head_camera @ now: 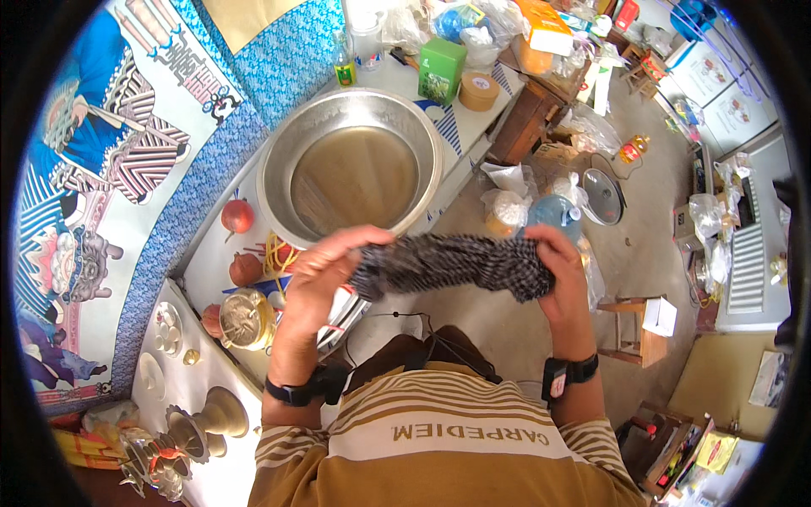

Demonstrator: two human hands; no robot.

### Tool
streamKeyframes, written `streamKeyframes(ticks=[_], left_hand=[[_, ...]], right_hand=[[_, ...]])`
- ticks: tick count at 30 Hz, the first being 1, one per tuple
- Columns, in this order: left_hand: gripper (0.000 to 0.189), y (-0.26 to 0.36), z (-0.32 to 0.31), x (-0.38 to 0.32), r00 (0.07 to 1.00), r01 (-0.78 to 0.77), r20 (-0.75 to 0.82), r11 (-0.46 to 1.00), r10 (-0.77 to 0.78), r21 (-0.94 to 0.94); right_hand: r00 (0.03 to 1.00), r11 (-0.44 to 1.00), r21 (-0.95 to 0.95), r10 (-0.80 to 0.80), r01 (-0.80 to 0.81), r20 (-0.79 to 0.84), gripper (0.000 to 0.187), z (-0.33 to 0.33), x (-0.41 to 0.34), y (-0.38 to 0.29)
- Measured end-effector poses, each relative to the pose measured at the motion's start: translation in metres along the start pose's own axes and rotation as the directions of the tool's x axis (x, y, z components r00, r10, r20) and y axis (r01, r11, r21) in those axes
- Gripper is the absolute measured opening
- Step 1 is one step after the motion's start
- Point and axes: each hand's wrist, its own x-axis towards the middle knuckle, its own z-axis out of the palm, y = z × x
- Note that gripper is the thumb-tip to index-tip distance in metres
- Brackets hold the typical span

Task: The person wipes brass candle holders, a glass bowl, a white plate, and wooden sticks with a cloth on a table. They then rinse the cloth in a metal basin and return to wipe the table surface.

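Note:
A dark checked cloth [456, 263], bunched into a thick roll, is stretched level between my two hands in front of my body. My left hand [323, 272] grips its left end, near the rim of the basin. The right end is held in my right hand [561, 269], above the floor. Just beyond the cloth, a wide metal basin [269, 184] stands on the table, with murky brownish water [355, 180] in it. The cloth's middle is slightly blurred.
Red onions [237, 216] and a glass jar [247, 318] stand left of the basin. Behind it are a green box [441, 71], a round tan box [478, 91] and a glass bottle [344, 60]. Bags, a pan lid [602, 196] and a wooden stool [633, 329] are to the right.

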Motion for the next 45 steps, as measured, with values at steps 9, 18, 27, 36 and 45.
streamKeyframes(ticks=[9,18,27,36,45], left_hand=[[0.031,0.0,-0.049,0.079,0.577,-0.25,-0.592,0.812,0.562,0.527],[0.034,-0.128,-0.075,0.115,0.781,0.607,-0.625,0.264,-0.021,0.75],[0.027,-0.172,-0.086,0.123,0.818,0.554,-0.49,0.183,-0.302,0.812],[0.023,-0.099,-0.126,0.095,0.569,0.369,-0.82,0.869,0.069,0.329],[0.028,-0.106,-0.093,0.106,0.493,0.839,-0.86,0.19,0.131,0.51]], right_hand=[[0.767,0.702,-0.447,-0.222,0.554,0.602,0.027,0.085,0.198,0.001],[0.538,0.212,-0.561,0.158,0.801,0.828,0.047,0.106,0.311,0.132],[0.377,-0.075,-0.399,0.522,0.914,0.765,0.029,0.108,0.313,0.194],[0.494,0.651,-0.523,0.25,0.551,0.832,0.016,0.115,0.385,0.116],[0.608,0.771,-0.521,0.225,0.367,0.762,0.017,0.138,0.371,0.094]])
